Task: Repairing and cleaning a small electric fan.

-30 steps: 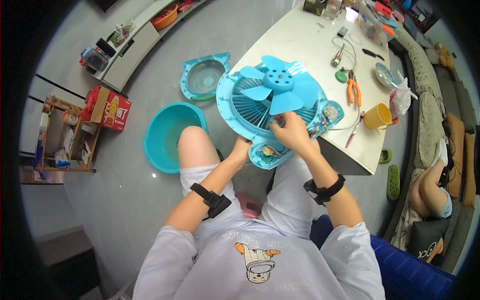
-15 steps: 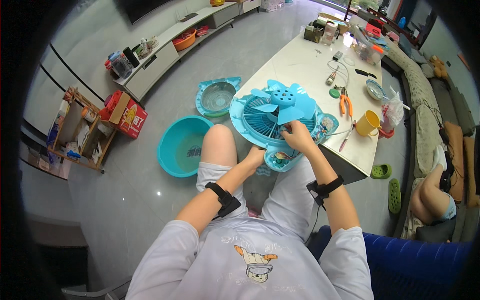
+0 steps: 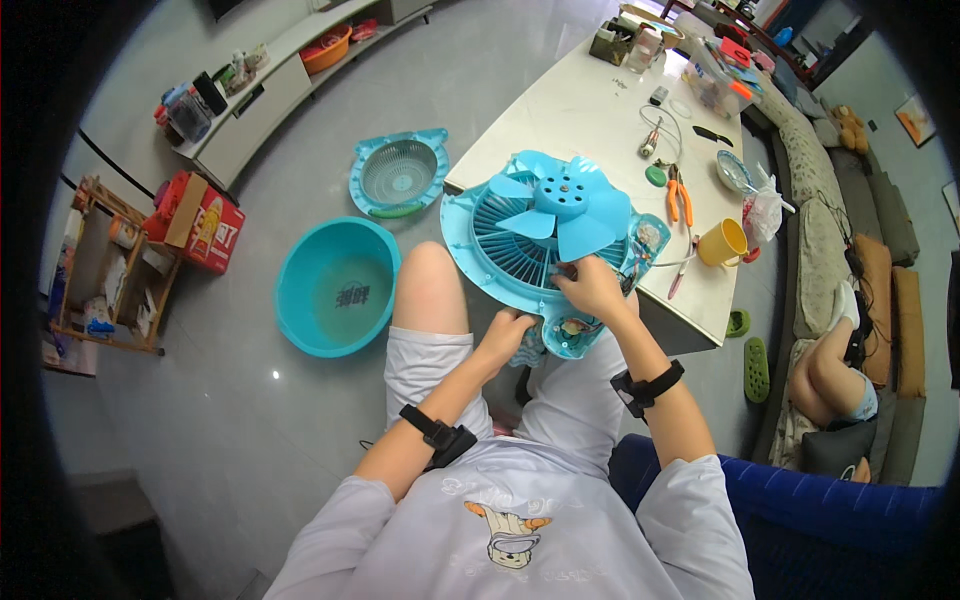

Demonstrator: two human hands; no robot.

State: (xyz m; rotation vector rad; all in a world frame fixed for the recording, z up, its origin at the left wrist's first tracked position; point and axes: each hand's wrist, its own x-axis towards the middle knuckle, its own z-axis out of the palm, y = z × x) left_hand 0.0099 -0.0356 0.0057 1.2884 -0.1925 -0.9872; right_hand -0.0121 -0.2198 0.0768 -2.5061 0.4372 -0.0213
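An opened light-blue electric fan housing [image 3: 463, 262] lies partly on the table corner and over my knees, tilted toward me. On its round grille sits a blue fan blade [image 3: 562, 197]. My right hand [image 3: 590, 287] is at the grille just below the blade, fingers curled in a pinch; what is between them is hidden. At the lower rim, my left hand [image 3: 508, 335] is closed around the housing's edge, its fingertips partly hidden. Exposed wires and small parts sit in the control base [image 3: 570, 335] and in the side pocket [image 3: 648, 236].
On the white table [image 3: 560, 95] lie orange-handled pliers [image 3: 679, 195], a black knife [image 3: 711, 135] and a yellow mug [image 3: 722, 243]. A teal basin [image 3: 340, 287] and a detached fan grille cover [image 3: 398, 172] are on the floor. Someone's leg [image 3: 830, 350] rests on the sofa.
My left hand has come slightly down from under the housing's lower rim. The right hand stays beside the grille. My view has shifted, moving the surroundings leftward.
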